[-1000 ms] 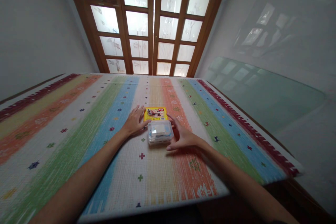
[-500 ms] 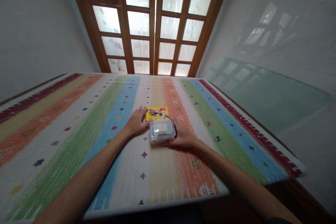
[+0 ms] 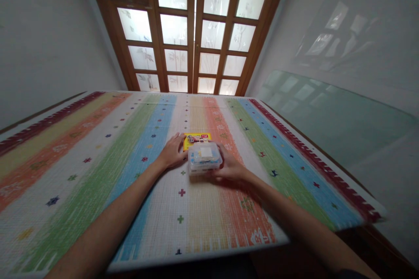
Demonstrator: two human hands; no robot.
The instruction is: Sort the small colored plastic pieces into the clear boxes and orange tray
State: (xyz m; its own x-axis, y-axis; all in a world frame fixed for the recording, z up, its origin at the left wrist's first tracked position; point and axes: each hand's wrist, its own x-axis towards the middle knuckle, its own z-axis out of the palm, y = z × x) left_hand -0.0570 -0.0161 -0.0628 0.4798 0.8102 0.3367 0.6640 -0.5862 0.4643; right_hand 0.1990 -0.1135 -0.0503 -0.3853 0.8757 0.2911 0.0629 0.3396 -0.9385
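Clear box point(image 3: 205, 159) has moved forward, blue and white contents inside.

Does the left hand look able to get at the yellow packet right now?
Probably yes: the left hand has its fingers at the near-left side of the yellow packet, and the clear box hides only its near part.

This is looking like a room in a home: a brightly striped cloth point(image 3: 163, 218) with small stars, crosses and animals is covering the table to its edges, wooden doors point(image 3: 193, 52) with frosted, plant-patterned panes are standing beyond the far edge, and plain pale walls point(image 3: 49, 39) are rising beside both side edges.
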